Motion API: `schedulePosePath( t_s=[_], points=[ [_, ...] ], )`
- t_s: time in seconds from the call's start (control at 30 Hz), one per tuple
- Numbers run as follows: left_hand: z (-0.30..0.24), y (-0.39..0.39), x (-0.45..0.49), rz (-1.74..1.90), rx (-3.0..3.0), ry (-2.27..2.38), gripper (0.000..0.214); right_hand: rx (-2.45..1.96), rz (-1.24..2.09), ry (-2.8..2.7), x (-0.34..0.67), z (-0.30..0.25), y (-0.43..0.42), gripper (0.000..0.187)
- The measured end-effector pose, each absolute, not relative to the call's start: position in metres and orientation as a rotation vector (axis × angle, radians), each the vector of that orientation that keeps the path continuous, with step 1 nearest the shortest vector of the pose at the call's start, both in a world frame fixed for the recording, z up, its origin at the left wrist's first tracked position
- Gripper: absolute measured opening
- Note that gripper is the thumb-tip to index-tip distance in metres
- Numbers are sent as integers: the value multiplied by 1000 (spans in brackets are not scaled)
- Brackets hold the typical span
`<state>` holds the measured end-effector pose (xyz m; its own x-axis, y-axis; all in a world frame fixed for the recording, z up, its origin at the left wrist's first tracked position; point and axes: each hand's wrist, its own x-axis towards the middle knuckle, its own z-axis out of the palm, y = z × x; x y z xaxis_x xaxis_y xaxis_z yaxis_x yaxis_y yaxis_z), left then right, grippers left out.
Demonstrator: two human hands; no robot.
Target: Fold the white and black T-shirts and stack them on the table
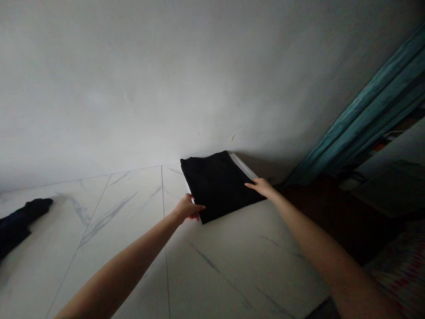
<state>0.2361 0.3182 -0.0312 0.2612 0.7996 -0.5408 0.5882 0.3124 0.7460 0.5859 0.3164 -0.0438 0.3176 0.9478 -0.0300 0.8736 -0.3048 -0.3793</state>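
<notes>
A folded black cloth [219,186] lies at the back of the white marble-patterned surface, close against the wall. Beneath it a white flat sheet or board [243,165] shows along the right edge, with a sliver at the left. My left hand [190,208] grips the near left side of the cloth, thumb on top and fingers curled underneath. At the right side my right hand [260,186] pinches the edge, its thumb and a finger over the black fabric and the white edge. The fingers under the cloth are hidden.
A dark crumpled garment [25,221] lies on the marble-patterned surface [126,248] at the left. The grey wall [166,88] rises behind. A teal curtain [358,106] hangs at the right, above a dark floor area. Patterned fabric [403,270] shows at the lower right.
</notes>
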Motion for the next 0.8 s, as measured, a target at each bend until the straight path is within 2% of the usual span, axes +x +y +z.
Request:
schedulePosePath(
  t_s=[0.07,0.13,0.2,0.27,0.33,0.4,0.57,0.67,0.8],
  points=[
    [-23,325,232,227,1649,1555,62,-2523,244,-1731,580,-30,319,36],
    [-11,335,233,383,2003,1684,57,-2644,59,-1777,564,-16,325,38],
    [-1,347,245,579,2318,1745,48,-2507,-135,-1890,536,-7,335,43],
    [-1,358,267,683,2534,1713,45,-2159,-219,-2083,502,-7,349,42],
    [-13,366,291,665,2664,1653,49,-1905,-188,-2210,472,-18,363,46],
    [-33,370,308,558,2723,1602,53,-1884,-117,-2254,454,-35,375,49],
    [-74,386,300,430,2840,1344,57,-2221,96,-2126,476,-64,388,59],
    [-76,414,275,414,2918,1194,53,-2355,148,-1992,504,-62,395,62],
    [-66,460,249,386,2891,1340,54,-2571,210,-1788,517,-45,415,70]
  ],
)
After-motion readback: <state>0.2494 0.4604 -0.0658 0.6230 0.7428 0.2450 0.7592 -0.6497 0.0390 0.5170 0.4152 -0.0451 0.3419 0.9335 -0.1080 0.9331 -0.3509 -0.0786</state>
